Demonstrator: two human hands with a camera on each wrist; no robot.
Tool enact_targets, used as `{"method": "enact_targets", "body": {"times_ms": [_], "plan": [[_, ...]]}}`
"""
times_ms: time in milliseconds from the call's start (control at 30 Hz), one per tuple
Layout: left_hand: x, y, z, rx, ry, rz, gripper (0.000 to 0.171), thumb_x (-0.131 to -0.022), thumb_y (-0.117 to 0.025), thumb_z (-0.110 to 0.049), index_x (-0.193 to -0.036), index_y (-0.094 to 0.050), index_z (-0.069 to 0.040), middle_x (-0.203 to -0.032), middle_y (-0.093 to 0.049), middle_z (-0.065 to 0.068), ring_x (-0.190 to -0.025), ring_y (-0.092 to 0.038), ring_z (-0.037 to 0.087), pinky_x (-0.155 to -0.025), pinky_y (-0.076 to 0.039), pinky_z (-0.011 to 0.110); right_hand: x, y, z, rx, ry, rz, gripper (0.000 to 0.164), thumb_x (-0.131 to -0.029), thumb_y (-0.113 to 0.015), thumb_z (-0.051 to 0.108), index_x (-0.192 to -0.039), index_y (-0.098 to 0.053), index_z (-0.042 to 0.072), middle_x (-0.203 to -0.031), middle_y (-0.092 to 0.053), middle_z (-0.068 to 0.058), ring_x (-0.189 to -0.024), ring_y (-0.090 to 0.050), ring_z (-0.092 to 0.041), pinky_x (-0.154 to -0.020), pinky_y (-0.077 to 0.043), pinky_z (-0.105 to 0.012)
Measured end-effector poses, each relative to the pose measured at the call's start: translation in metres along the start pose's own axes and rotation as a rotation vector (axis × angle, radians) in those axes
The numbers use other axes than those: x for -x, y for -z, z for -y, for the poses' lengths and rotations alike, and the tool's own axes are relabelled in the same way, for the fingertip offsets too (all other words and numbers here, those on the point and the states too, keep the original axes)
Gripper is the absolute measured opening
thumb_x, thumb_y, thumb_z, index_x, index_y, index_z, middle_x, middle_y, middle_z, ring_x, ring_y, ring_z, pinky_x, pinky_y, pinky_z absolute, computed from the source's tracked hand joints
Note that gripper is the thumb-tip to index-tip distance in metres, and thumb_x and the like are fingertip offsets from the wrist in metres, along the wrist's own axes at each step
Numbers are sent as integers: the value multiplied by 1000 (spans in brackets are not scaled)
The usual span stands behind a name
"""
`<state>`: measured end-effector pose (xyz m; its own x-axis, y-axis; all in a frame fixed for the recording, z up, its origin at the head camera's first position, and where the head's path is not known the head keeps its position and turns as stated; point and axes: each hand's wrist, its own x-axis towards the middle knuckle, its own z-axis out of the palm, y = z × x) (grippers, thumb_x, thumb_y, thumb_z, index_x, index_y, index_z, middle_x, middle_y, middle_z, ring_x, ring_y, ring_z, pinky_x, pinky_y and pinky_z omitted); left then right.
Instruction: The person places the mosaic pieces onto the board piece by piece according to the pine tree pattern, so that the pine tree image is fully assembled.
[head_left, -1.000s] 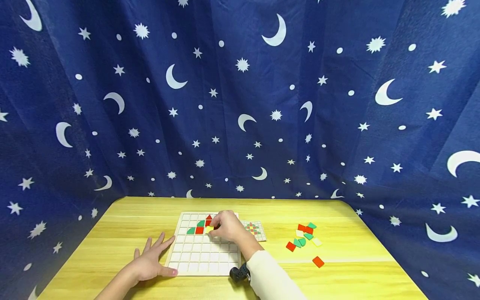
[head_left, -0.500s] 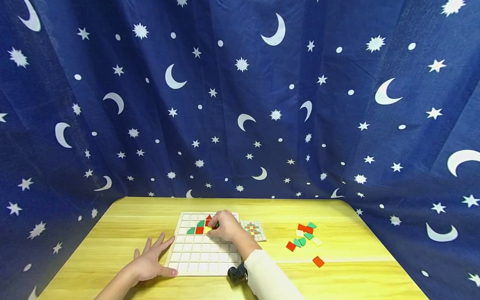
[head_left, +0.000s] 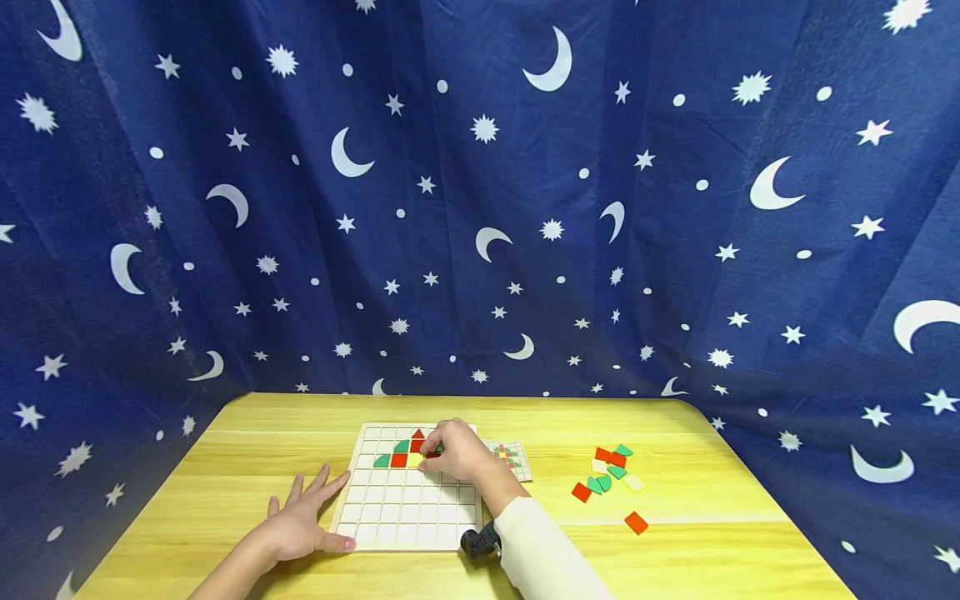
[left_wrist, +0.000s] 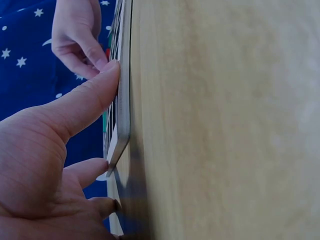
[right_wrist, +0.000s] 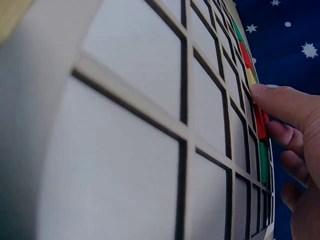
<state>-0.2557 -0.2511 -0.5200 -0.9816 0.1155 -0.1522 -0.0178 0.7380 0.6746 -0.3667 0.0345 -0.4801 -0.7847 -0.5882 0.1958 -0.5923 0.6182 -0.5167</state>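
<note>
The white gridded board (head_left: 405, 512) lies on the table with several colored tiles in its far part. My left hand (head_left: 296, 527) spreads at its near-left corner; in the left wrist view the thumb (left_wrist: 90, 97) rests on the edge. Over the tile rows, my right hand (head_left: 456, 454) curls its thumb and index finger about a red square tile (right_wrist: 259, 122). The thumb tip lies next to a yellow tile (right_wrist: 250, 77). Left of them sit another red square (head_left: 399, 460), green curved tiles (head_left: 382, 461) and a red triangle (head_left: 417, 434). The hand hides part of the pattern.
A small pattern card (head_left: 517, 467) lies right of the board, partly behind the right forearm. Loose red, green and yellow tiles (head_left: 604, 483) are scattered farther right, with a single red one (head_left: 636, 522) nearer. A starry curtain (head_left: 480, 208) surrounds the wooden table (head_left: 712, 500).
My right hand has shifted slightly left, then back right, over the same tiles. The yellow tile shows less between its fingers than a second ago. My left hand has stayed still.
</note>
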Motion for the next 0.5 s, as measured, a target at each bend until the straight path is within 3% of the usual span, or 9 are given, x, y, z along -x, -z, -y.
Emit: {"method": "enact_targets", "body": {"times_ms": [267,500], "plan": [[1,0,-1,1,1,-5,127,-50,-93,-61,-156,-42,-15,-168,-13,29,-149,8,63,-106,13,84,-2,-3,-1,5,-2,6,11,-82,-87,19,-91,-83,15,-94,-75,3,-97,-58,-14,-85,-50,-27],[1,0,0,9,-2,-8,128,-49,-93,-61,-156,-42,-15,-168,-14,29,-149,9,63,-106,13,83,1,3,-4,-20,-36,0,17,-78,-90,19,-92,-83,12,-91,-75,3,-93,-57,-12,-84,-49,-24]]}}
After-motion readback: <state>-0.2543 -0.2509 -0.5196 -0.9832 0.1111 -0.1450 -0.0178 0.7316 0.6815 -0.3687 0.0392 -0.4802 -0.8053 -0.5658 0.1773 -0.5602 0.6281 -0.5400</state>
